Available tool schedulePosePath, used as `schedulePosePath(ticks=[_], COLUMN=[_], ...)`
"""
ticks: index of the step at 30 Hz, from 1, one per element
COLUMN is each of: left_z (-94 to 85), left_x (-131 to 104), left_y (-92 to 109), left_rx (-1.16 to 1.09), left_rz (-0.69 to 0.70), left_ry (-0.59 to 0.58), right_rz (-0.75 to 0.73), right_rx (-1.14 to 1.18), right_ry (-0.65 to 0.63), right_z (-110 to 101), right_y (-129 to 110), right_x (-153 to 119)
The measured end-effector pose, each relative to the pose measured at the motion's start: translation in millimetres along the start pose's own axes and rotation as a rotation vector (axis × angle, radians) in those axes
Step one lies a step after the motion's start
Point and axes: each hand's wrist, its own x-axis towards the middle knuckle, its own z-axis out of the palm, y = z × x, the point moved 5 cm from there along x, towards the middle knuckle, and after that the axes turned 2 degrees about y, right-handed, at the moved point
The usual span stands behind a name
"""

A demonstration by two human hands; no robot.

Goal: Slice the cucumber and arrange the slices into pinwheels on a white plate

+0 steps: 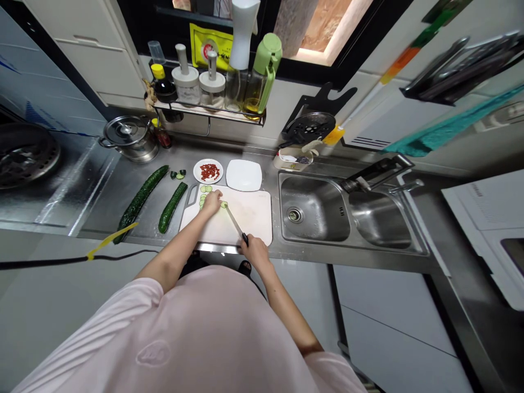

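The white cutting board (256,210) lies flat on the steel counter (118,164), its grey handle at its left end, and both of the person's hands work at it. The right hand (254,252), at the board's near edge, is closed around the black handle of a knife (234,221); the blade slants across the board — its tip reaches a pale green cucumber slice (224,204) close to the left hand. That left hand (212,203) is bent over the left part of the board with its fingers drawn in narrow (whether they pinch anything, I cannot tell, since the hand covers what is beneath it). More cucumber slices (209,189) lie flat at the board's far left corner, partly behind this hand.

Just left of the board rests a shorter dark green cucumber (172,208), and farther left a longer one (141,202); a few small cut pieces (178,174) sit off its far left corner. Beyond the board's far edge stand a round plate (196,173) bearing chopped red bits (209,172) and, to that plate's right, a squarish white plate (244,174). Right of the board is a double sink (315,210) — its left basin nearest.
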Motion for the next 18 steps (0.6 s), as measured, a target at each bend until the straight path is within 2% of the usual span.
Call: schedulePosePath(ticks=[13,18], left_z=[5.9,5.9], left_x=[6,7], left_y=[-4,-4], left_rx=[0.005,-0.004], left_rz=[-0.019,-0.027], left_ry=[-0.014,-0.017], right_rz=[0.000,-0.009], right_rx=[-0.014,-0.002], right_ry=[-0.028,-0.049], right_z=[9,5], right_y=[-13,-15], right_x=[-1,1])
